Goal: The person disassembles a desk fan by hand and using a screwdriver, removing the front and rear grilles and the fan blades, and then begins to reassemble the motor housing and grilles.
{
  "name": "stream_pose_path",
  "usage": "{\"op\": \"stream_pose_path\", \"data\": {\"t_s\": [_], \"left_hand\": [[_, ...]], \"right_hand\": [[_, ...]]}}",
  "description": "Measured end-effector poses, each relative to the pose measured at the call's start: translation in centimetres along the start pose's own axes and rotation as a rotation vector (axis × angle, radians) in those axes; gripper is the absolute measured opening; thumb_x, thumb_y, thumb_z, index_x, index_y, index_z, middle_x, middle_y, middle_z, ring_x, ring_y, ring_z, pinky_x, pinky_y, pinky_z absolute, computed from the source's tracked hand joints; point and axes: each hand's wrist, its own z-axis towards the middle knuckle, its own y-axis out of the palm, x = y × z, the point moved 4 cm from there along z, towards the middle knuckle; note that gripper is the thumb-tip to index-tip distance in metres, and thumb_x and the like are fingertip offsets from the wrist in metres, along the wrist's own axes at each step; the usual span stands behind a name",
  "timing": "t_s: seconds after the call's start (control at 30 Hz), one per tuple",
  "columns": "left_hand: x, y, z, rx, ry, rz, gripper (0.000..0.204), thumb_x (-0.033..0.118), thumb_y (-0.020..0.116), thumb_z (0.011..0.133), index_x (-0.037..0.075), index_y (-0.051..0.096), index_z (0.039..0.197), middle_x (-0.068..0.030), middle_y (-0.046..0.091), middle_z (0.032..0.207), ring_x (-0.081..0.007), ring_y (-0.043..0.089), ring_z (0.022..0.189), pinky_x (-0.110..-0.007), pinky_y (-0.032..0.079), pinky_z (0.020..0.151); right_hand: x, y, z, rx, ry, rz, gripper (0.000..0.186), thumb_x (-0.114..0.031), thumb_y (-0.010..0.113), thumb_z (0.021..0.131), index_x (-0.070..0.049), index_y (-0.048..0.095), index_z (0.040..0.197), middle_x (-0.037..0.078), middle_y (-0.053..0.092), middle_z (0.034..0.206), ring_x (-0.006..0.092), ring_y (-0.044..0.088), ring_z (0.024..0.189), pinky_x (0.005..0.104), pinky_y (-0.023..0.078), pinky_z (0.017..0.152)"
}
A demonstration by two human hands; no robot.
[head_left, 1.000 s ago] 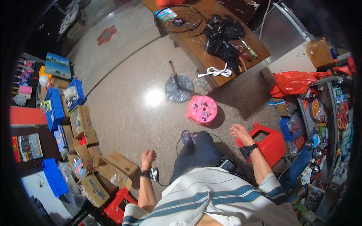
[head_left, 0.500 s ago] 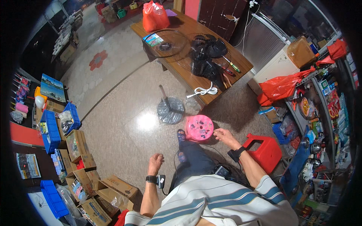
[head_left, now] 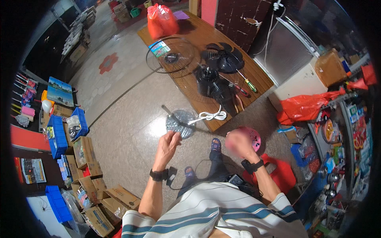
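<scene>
Blurred by motion, my right hand is on the pink plastic stool, which has dark patches on its seat. The hand covers the seat's left part and seems to grip it; the fingertips are smeared. My left hand hangs in front of me with its fingers curled in, and no object shows in it. Just beyond it on the floor stands a round fan base wrapped in clear plastic, with a dark pole rising from it. Both wrists wear black straps.
A wooden table bears a fan grille, black fan blades, screwdrivers, a white cord and red bags. A red jerrycan stands right, beside stocked shelves. Cartons and blue bins line the left.
The pink stool has shifted right, together with my right hand. My left hand has risen toward the wrapped fan base. My feet have moved, and the view has shifted slightly.
</scene>
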Motion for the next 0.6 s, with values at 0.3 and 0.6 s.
{"op": "stream_pose_path", "data": {"t_s": [0.3,0.6], "left_hand": [[8.0,9.2,15.3,0.045,0.064,0.276,0.037,0.03,0.062,0.113,-0.005,0.069,0.101,-0.0079,0.073,0.081,-0.0168,0.066,0.073,-0.036,0.053,0.065],[4.6,8.3,18.4,0.244,-0.167,-0.15,0.055,0.046,0.059,0.113,-0.003,0.06,0.138,-0.0132,0.072,0.112,-0.0215,0.076,0.085,-0.034,0.063,0.071]], "right_hand": [[-5.5,-11.1,10.7,0.095,-0.081,0.13,0.042,-0.037,0.059,0.115,0.002,0.07,0.128,0.009,0.077,0.112,0.015,0.07,0.099,0.0331,0.056,0.089],[-4.7,-14.8,15.5,0.213,0.023,0.268,0.055,-0.051,0.048,0.117,-0.001,0.07,0.123,0.01,0.076,0.11,0.017,0.072,0.099,0.0341,0.056,0.091]]}}
